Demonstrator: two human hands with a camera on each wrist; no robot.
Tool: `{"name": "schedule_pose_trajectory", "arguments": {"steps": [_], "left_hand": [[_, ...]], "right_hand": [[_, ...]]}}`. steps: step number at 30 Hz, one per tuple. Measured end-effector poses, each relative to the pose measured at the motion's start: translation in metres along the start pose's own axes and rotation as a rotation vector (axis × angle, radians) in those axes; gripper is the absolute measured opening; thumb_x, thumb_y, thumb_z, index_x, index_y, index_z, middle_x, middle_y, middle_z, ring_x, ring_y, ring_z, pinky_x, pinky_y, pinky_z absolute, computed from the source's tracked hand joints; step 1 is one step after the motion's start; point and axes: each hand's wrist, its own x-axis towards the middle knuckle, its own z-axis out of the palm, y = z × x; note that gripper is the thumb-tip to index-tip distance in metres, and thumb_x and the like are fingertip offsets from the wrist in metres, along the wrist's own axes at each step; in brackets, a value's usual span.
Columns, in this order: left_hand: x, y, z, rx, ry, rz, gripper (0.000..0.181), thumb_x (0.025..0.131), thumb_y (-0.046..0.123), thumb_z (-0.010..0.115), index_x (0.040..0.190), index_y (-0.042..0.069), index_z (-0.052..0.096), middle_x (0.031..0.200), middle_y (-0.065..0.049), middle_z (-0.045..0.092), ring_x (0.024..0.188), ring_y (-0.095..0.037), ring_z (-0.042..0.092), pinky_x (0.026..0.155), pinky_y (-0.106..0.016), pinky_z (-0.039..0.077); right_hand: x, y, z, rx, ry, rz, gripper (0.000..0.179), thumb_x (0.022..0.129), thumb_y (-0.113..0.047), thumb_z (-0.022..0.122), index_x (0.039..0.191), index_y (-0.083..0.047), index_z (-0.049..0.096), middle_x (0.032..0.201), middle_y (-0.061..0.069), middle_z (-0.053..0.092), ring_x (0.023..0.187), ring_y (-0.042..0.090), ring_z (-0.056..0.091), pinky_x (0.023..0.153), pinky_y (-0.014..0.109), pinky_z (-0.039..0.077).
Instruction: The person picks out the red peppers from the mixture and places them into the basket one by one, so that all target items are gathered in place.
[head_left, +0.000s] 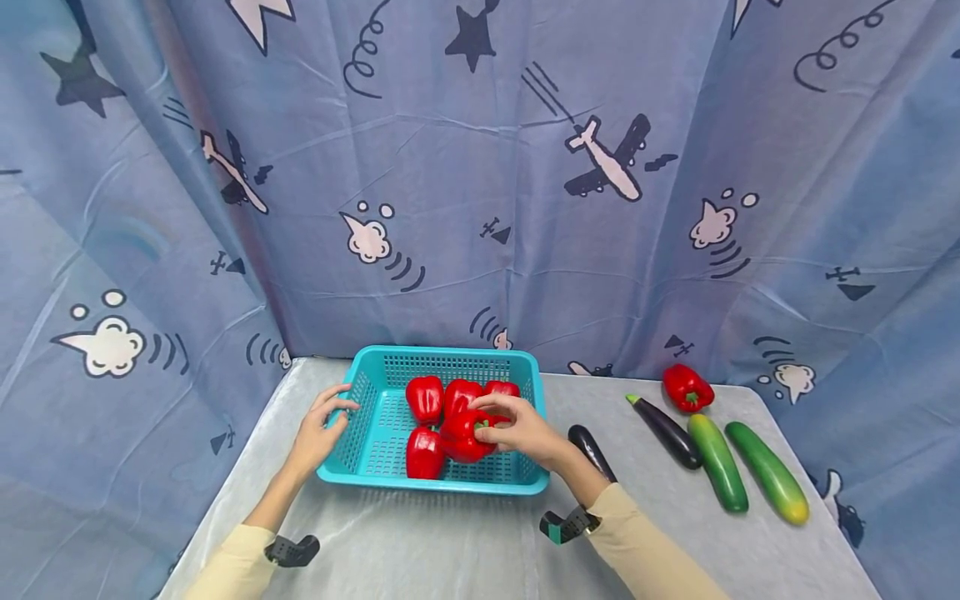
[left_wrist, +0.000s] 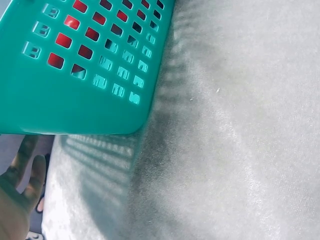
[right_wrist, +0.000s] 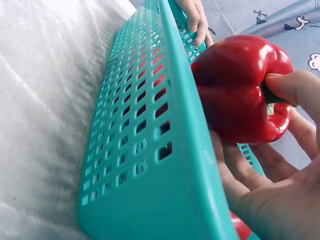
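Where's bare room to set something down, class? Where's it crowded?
Bare: the table in front of the basket, between the sleeves; the basket's left floor, beside the peppers. Crowded: the basket's middle, around the right hand, and the table's right, with eggplants and cucumbers.

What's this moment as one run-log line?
right grip: holds red pepper at basket | left grip: at basket's left rim, contact unclear | basket: more red peppers | table: another red pepper, eggplants, green vegetables

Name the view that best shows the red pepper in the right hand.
Right wrist: the held pepper appears large and mostly uncovered. The head view shows it smaller, partly covered by the right hand; the left wrist view shows only unidentifiable red through the basket.
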Motion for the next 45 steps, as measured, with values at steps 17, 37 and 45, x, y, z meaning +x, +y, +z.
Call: {"name": "schedule_pose_trajectory", "arguments": {"steps": [17, 37, 45], "left_hand": [[0.0, 0.0, -0.001, 0.001, -0.004, -0.008, 0.02, 0.093, -0.019, 0.053, 0.106, -0.013, 0.068, 0.142, -0.035, 0.046, 0.134, -0.056, 0.037, 0.102, -0.065, 0.035], [-0.001, 0.001, -0.001, 0.021, -0.005, -0.006, 0.02, 0.092, -0.019, 0.054, 0.106, -0.013, 0.068, 0.141, -0.035, 0.046, 0.134, -0.055, 0.038, 0.103, -0.064, 0.035], [-0.001, 0.002, -0.001, 0.015, -0.008, -0.005, 0.02, 0.092, -0.019, 0.054, 0.105, -0.013, 0.068, 0.141, -0.035, 0.046, 0.134, -0.055, 0.038, 0.104, -0.065, 0.034]], "right_hand": [[0.009, 0.004, -0.003, -0.094, 0.028, 0.052, 0.044, 0.092, -0.012, 0.076, 0.133, 0.0, 0.063, 0.12, 0.015, 0.065, 0.108, 0.033, 0.063, 0.076, 0.044, 0.059], [0.019, 0.008, 0.001, -0.227, 0.012, 0.089, 0.028, 0.09, -0.01, 0.078, 0.116, 0.0, 0.072, 0.101, 0.009, 0.073, 0.087, 0.021, 0.067, 0.072, 0.044, 0.06], [0.022, 0.008, 0.004, -0.303, -0.009, 0.1, 0.03, 0.088, -0.009, 0.08, 0.116, 0.0, 0.074, 0.102, 0.006, 0.07, 0.093, 0.031, 0.063, 0.068, 0.04, 0.06]]}}
